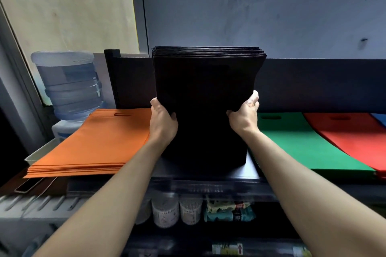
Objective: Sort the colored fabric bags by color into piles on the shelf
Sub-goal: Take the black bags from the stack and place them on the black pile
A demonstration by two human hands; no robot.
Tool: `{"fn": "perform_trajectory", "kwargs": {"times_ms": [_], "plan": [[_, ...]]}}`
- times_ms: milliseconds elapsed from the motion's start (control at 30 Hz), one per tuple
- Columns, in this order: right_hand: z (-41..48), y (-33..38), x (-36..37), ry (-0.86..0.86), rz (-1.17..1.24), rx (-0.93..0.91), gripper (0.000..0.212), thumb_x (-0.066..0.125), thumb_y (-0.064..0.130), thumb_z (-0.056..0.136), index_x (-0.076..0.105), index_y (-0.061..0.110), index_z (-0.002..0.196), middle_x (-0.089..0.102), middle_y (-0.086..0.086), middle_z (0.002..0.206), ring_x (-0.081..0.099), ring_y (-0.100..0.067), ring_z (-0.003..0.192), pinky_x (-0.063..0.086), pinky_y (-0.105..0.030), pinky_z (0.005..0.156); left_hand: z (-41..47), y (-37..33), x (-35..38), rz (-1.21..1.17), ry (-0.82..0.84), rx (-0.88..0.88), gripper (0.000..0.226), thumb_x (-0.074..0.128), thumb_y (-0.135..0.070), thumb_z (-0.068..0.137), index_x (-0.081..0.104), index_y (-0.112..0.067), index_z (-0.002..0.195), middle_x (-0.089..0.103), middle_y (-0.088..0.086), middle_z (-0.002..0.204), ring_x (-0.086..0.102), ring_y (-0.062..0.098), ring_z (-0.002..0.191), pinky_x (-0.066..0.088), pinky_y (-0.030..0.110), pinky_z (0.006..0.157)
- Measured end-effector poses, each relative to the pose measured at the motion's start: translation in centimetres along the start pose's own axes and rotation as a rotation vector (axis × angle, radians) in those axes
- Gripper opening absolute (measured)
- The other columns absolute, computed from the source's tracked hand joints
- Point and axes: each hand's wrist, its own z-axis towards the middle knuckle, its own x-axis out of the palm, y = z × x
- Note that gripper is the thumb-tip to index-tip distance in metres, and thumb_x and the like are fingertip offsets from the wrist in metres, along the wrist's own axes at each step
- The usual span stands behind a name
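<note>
1. Head view, task items.
   1. A stack of black bags (204, 94) stands upright at the middle of the shelf (250, 172), its lower edge down at the shelf top close to the front edge. Whether that edge rests fully on the surface cannot be told.
   2. The upper edges of the stack fan slightly apart, showing many separate layers.
   3. The left hand (161, 123) grips the left side of the stack, thumb curled over the near face, fingers hidden behind.
   4. The right hand (245, 116) grips the right side at about the same height, thumb on the near face, fingers wrapped round the edge.
   5. An orange pile (94, 142) lies flat toward the left end of the shelf. Its near edge overhangs the front edge and its handle slot faces the back edge.
   6. A green pile (302, 146) lies flat just right of the black stack.
   7. A red pile (351, 137) lies further right, overlapping the green pile's right side.
   8. A blue pile (381, 119) shows only as a corner at the right end of the shelf.

2. Head view, surroundings.
   1. A water bottle (71, 85) stands inverted beyond the left end of the shelf, behind the orange pile.
   2. A phone (29, 185) lies below the orange pile's front left corner.
   3. White jars (165, 210) and printed packets (229, 210) sit on the level beneath the shelf.
</note>
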Motion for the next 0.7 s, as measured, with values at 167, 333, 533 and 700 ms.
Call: {"fn": "perform_trajectory", "kwargs": {"times_ms": [167,333,533,700], "plan": [[-0.8,0.1,0.3,-0.052,-0.127,-0.100,0.100,0.057,0.002,0.085,-0.017,0.022,0.148,0.032,-0.015,0.131,0.045,-0.035,0.114,0.039,-0.043,0.096,-0.2,-0.2,0.2,0.072,0.023,0.035,0.075,0.045,-0.006,0.094,-0.006,-0.008,0.149,0.031,0.015,0.147,0.045,0.032,0.123,0.036,0.030,0.094],[-0.1,1.5,-0.3,-0.138,-0.156,-0.322,0.100,0.053,-0.007,0.084,-0.011,0.037,0.147,0.031,-0.013,0.127,0.046,-0.028,0.100,0.045,-0.038,0.090,0.6,-1.7,-0.2,0.071,-0.048,0.148,0.087,0.042,0.001,0.093,-0.023,-0.024,0.146,0.031,0.023,0.138,0.055,0.031,0.092,0.040,0.032,0.080],[-1.3,-1.0,0.7,0.009,-0.208,-0.281,0.113,0.050,-0.018,0.070,-0.008,0.041,0.147,0.016,-0.013,0.137,0.042,-0.036,0.110,0.044,-0.041,0.093,-1.0,0.4,1.2,0.201,0.084,0.133,0.083,0.041,0.010,0.085,0.010,-0.037,0.146,0.018,0.018,0.136,0.055,0.037,0.087,0.041,0.030,0.076],[-0.3,-0.6,0.8,-0.109,-0.162,-0.223,0.110,0.053,-0.015,0.074,-0.022,0.019,0.146,0.025,-0.008,0.137,0.049,-0.032,0.101,0.042,-0.030,0.077,-0.2,-0.3,1.0,0.161,0.073,0.149,0.081,0.043,0.011,0.081,0.019,-0.037,0.142,0.017,0.011,0.138,0.051,0.030,0.081,0.039,0.030,0.072]]}}
